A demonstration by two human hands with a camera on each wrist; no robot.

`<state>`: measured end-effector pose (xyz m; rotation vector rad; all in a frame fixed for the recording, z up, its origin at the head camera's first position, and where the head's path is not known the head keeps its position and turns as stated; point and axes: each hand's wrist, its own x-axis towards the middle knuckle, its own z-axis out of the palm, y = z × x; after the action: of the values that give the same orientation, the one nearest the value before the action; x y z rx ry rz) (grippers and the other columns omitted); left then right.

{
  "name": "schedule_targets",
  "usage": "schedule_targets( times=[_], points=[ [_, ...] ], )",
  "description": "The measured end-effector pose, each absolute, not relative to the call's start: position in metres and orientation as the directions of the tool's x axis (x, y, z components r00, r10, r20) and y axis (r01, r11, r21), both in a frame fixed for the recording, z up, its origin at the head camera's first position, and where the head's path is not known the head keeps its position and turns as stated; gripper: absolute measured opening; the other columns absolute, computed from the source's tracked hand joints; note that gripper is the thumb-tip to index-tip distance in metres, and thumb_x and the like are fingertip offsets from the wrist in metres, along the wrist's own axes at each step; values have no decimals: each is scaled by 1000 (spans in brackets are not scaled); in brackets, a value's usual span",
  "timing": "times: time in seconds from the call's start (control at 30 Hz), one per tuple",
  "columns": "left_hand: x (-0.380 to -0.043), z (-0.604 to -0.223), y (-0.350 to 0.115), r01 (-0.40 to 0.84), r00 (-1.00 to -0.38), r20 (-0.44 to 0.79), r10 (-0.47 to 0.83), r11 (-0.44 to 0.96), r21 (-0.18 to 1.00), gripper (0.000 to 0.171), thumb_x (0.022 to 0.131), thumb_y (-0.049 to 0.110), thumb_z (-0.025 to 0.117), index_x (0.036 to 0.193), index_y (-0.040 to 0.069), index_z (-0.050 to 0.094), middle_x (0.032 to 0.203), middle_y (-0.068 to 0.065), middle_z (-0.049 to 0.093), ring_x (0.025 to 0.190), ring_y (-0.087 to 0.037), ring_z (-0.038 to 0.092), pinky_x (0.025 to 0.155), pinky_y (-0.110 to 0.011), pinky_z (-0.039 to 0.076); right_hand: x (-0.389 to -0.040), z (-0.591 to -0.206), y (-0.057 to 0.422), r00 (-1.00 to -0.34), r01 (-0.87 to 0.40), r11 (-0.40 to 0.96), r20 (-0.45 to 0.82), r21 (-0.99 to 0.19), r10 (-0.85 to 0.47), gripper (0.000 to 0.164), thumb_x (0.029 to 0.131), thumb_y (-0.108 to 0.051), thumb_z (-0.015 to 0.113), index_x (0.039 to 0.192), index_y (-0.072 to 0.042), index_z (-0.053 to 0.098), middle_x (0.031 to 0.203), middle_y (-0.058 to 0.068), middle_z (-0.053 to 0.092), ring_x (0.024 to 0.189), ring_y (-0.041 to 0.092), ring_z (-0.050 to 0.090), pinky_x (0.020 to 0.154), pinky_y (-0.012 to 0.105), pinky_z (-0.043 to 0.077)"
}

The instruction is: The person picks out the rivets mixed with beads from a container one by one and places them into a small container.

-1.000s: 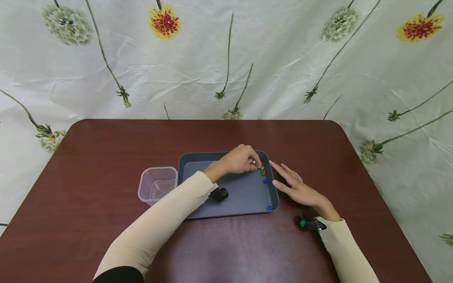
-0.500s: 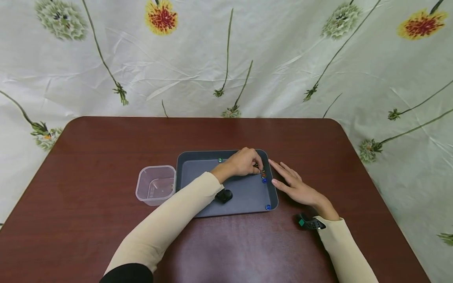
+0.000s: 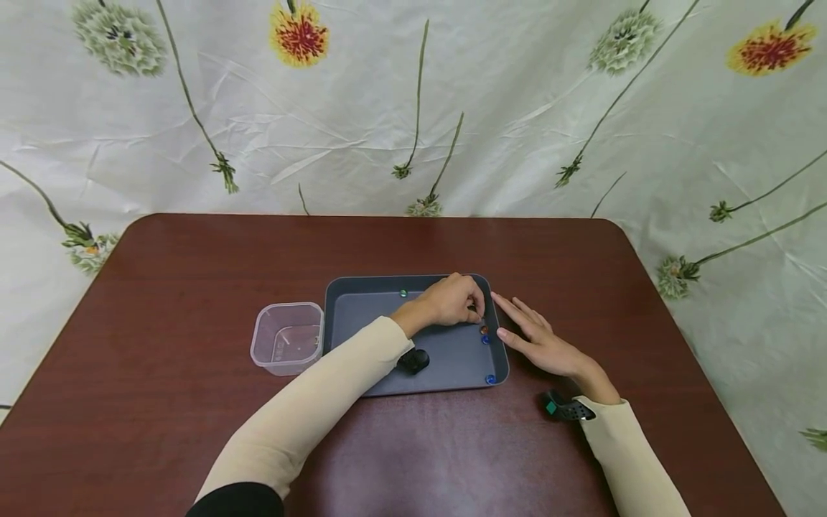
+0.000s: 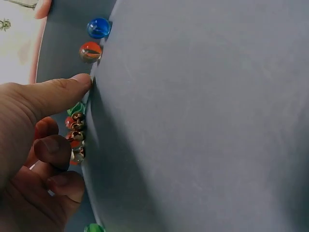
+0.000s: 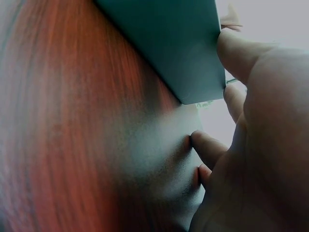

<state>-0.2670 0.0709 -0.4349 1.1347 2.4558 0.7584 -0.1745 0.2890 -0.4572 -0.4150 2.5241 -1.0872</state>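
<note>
My left hand (image 3: 447,299) is low inside the grey tray (image 3: 446,359), at its right wall. In the left wrist view its thumb and curled fingers (image 4: 53,150) surround a cluster of small shiny brown-and-gold beads (image 4: 77,128), with a green marble (image 4: 76,108) beside the thumb. Just past the thumb tip lie an orange marble (image 4: 91,52) and a blue marble (image 4: 99,28) along the wall. My right hand (image 3: 539,345) has its fingers spread, with fingertips against the tray's outer right side, as the right wrist view shows.
A clear plastic box (image 3: 286,337) stands against the tray's left side. Another green marble (image 3: 403,293) lies near the tray's back wall, and a second blue marble sits in its front right corner. The brown table (image 3: 194,287) extends around them; a flowered cloth (image 3: 362,108) hangs behind.
My left hand has moved right and toward the front along the tray's wall. The nearby orange and blue marbles have shifted frontward, and the back green marble came into sight. The right hand stays put.
</note>
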Motion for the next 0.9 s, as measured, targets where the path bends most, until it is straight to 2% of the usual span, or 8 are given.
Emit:
schedule_targets(
  times=[0.17,0.3,0.47,0.53,0.6,0.7,0.9],
  points=[
    [-265,-430,64,595,-632,-60,772,534,601,8,91,16,75,83,15,78,70,4,64,56,-7,44,55,-20,34,-174,-457,289,-895,-116,664,-212,-739,-392,65,107,-41,44,162,-34,10,169,6,9,154,39,-7,110,75,-5],
    [-262,-419,52,599,-627,-44,778,517,612,6,90,15,76,85,13,79,60,5,54,53,-7,41,54,-19,32,-173,-457,287,-897,-112,663,-212,-740,-388,65,107,-41,44,162,-34,11,169,6,9,154,39,-7,110,75,-5],
    [-257,-387,23,606,-625,21,781,468,644,6,91,15,75,91,10,79,66,4,59,54,-8,39,55,-21,30,-172,-456,287,-898,-102,666,-219,-739,-381,65,107,-42,44,162,-34,11,169,7,10,154,39,-7,110,75,-5],
    [-253,-371,8,615,-627,62,776,445,650,7,91,16,75,92,10,79,64,5,57,54,-9,37,56,-22,31,-172,-456,288,-900,-95,667,-223,-739,-375,65,107,-42,44,162,-34,12,169,6,10,154,39,-8,109,76,-5],
    [-248,-355,-9,630,-631,105,768,429,648,6,91,16,75,91,10,78,57,5,48,53,-9,35,57,-23,32,-173,-455,289,-901,-92,666,-223,-740,-373,65,106,-42,44,162,-35,12,169,6,9,154,39,-8,109,76,-5],
    [-238,-337,-38,647,-653,148,742,446,619,3,88,15,77,88,12,78,56,6,39,55,-8,35,60,-25,37,-173,-456,289,-901,-98,665,-218,-741,-376,65,106,-41,45,162,-35,12,169,6,9,154,39,-8,109,77,-4],
    [-216,-323,-102,616,-721,136,679,540,573,4,86,13,79,86,16,76,60,8,38,58,-6,35,61,-24,39,-174,-457,289,-900,-102,665,-216,-740,-379,64,106,-41,45,162,-35,12,169,5,9,154,38,-8,109,77,-3]
  ],
)
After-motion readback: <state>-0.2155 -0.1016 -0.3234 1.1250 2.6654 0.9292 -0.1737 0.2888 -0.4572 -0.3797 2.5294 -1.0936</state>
